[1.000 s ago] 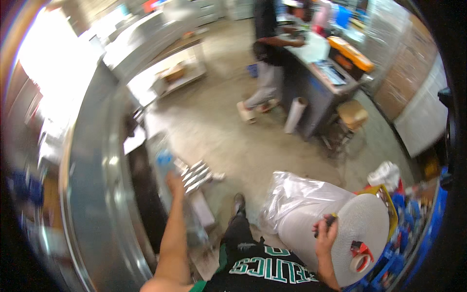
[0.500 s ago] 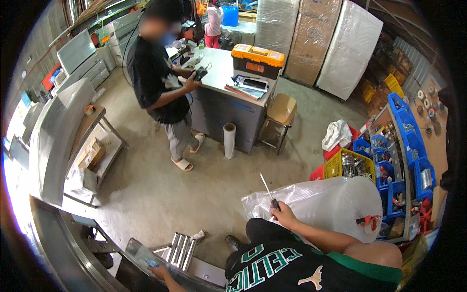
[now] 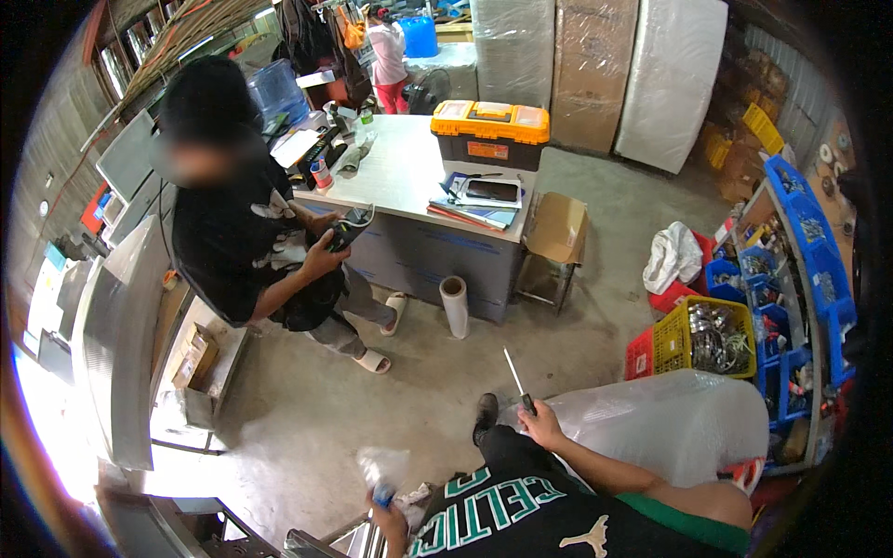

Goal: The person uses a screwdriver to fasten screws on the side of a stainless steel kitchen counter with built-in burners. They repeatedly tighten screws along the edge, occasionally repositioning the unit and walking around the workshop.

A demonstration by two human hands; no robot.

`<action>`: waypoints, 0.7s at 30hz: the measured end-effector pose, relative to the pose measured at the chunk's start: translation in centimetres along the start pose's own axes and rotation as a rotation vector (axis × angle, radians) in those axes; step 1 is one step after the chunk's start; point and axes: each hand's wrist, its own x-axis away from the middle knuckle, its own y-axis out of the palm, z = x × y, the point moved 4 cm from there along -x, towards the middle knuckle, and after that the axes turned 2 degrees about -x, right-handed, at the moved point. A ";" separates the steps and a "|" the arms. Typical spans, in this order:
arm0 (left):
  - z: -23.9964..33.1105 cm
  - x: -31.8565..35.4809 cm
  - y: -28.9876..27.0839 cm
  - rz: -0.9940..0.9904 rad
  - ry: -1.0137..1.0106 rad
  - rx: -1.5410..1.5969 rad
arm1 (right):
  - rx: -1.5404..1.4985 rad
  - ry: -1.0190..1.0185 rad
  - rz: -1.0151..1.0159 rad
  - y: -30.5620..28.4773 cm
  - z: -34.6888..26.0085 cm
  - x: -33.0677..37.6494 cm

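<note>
My right hand (image 3: 542, 427) is closed around the dark handle of a screwdriver (image 3: 517, 379), whose long pale shaft points up and away from me. Bubble wrap (image 3: 642, 418) from a large roll lies beside that hand. Low in front of me, my left hand (image 3: 391, 521) grips a small clear plastic bag (image 3: 383, 468) with something blue at the fingers. What the bag contains is too blurred to make out. Below the left hand is part of a metal frame (image 3: 353, 535).
A person (image 3: 233, 214) stands ahead on the left, holding a dark device. Beyond are a counter (image 3: 391, 177) with an orange-lidded toolbox (image 3: 490, 130), a stool (image 3: 556, 232) and a standing white roll (image 3: 454, 307). Crates (image 3: 702, 339) and blue parts bins (image 3: 809, 237) line the right.
My left hand has moved right and up with the plastic bag, away from the metal unit. My right hand still holds the screwdriver. The other person has come nearer, and my view has shifted.
</note>
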 end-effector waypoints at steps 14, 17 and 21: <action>40.5 -37.5 27.6 -0.458 0.673 -0.187 | -0.326 -0.113 0.559 -12.2 -11.9 -14.4; 47.3 -42.7 34.4 -0.537 0.794 -0.292 | -0.353 -0.107 0.685 -15.1 -11.9 -14.4; 53.7 -50.2 44.3 -0.513 0.986 -0.394 | -0.400 -0.048 0.810 -18.5 -10.5 -15.2</action>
